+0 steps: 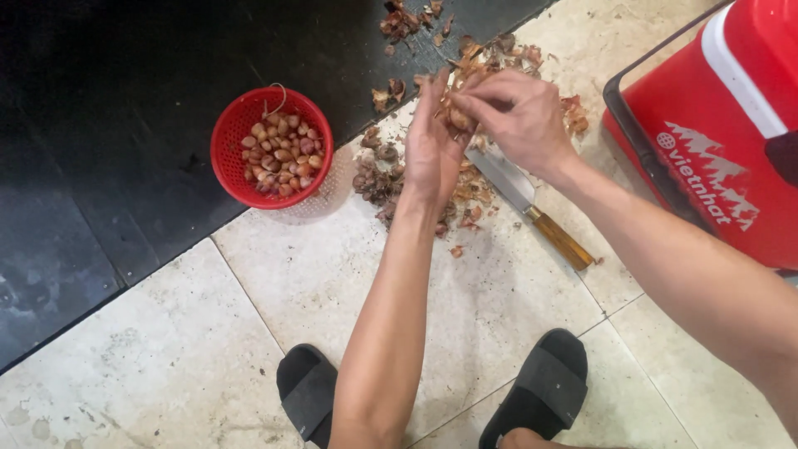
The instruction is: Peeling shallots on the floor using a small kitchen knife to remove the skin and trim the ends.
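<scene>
Pale stone floor tiles (166,349) meet a dark, glossy slab (100,100).

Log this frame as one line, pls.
left hand: holds shallot | right hand: peeling it | knife: on floor | red basket: peeled shallots | skins: scattered
</scene>
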